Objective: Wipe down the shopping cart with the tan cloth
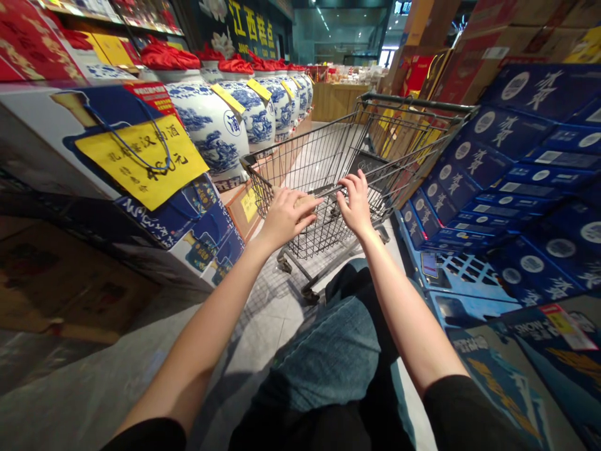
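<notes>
A wire shopping cart point(323, 153) stands on the tiled floor in front of me, its dark handle at the far end. My left hand point(288, 216) is at the near rim of the basket, palm down, with its fingers apart and pointing right. Close by on the right, my right hand point(355, 203) is at the same rim, its fingers spread and slightly bent. Neither hand is wrapped round the wire. Whether the fingertips press on the rim is hard to tell. Through the wires, no goods can be made out in the basket.
Blue-and-white jars point(206, 125) with red cloth tops line the left side, behind stacked boxes point(197, 219) bearing a yellow price sign point(145, 160). Stacked blue boxes point(488, 150) rise on the right above a blue crate point(469, 269). A wooden counter point(340, 102) stands beyond the cart.
</notes>
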{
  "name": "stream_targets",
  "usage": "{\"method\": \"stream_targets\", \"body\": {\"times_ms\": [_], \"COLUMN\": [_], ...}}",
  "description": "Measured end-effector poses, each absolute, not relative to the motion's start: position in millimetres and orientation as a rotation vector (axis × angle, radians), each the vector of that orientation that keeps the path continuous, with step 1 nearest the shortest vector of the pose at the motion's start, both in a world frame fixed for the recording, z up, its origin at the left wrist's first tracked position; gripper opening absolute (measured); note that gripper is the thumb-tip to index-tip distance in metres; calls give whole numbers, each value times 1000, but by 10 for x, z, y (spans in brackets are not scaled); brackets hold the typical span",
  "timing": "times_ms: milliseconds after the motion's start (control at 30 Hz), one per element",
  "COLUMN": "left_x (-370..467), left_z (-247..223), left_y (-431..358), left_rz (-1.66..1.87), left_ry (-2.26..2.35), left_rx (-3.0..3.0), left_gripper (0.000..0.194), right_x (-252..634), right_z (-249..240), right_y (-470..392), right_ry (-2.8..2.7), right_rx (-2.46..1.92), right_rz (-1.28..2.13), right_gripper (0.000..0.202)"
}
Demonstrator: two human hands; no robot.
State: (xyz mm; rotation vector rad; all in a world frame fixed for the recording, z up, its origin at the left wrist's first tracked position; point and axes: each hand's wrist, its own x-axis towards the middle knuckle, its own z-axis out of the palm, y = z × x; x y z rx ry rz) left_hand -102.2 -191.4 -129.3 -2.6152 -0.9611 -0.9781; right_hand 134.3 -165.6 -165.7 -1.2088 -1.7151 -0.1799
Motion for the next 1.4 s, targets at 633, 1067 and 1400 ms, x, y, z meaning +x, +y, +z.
{"method": "stream_targets", "body": {"times_ms": [633, 1067, 1400], "left_x": [-1244, -1517, -1330], "left_z": [-1375, -1100, -1088], "left_y": [-1751, -1373, -1476], "left_rz": [-1017, -778, -946], "left_ry": [-700, -733, -794], "left_rx": [-2722, -2982, -2962], "left_gripper": [45, 42, 80], "right_x": [1398, 1323, 1332], "right_z": [-1633, -1638, -1654], "right_y": [-1682, -1681, -1686], "right_ry": [-1715, -1698, -1646], "right_rx": [-1180, -1157, -1189], "right_rz": [-117, -110, -99], "right_gripper": [29, 26, 22]}}
